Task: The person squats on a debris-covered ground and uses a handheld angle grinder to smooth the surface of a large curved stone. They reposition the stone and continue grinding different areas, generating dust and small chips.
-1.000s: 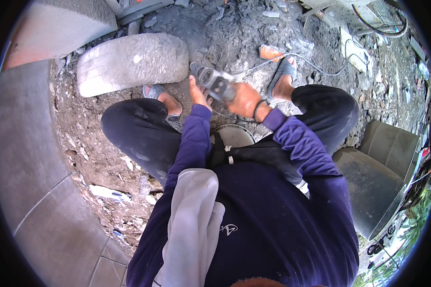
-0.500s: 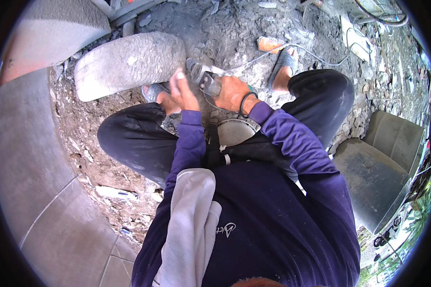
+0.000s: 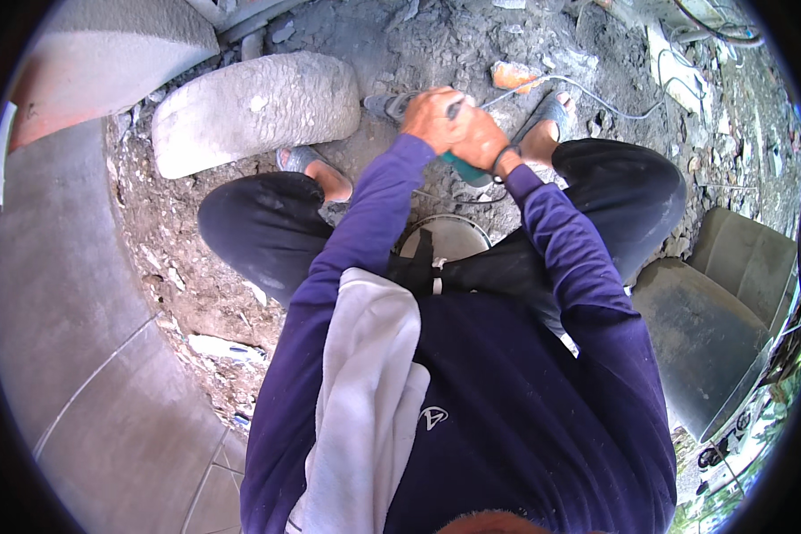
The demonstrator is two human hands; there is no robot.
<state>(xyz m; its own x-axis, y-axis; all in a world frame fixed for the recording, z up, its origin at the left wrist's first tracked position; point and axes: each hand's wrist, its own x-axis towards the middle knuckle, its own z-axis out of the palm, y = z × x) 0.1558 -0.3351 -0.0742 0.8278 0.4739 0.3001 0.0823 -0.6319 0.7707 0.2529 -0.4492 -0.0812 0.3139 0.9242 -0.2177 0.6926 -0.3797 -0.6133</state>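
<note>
Both my hands are together on a corded power tool (image 3: 386,108), which has a grey front end and a green body; much of it is hidden beneath them. My left hand (image 3: 431,117) is closed over the front of the tool. Behind it, my right hand (image 3: 482,142) grips the body, with a dark band at the wrist. The tool's front end points left, close to the rounded end of a big pale stone-like block (image 3: 258,111) lying on the ground. From near my hands a grey cord (image 3: 587,90) runs off to the right.
My sandalled feet stand either side of the tool on rubble-strewn dirt. An orange brick piece (image 3: 514,76) lies beyond my right hand. Between my legs is a round pale bucket or seat (image 3: 445,238). Grey curved tiles (image 3: 703,329) rest at right; paving (image 3: 71,311) borders the left.
My left hand, earlier held open beside the tool, has moved right and closed over it. The tool has turned and shifted slightly away from me, its front end pointing left.
</note>
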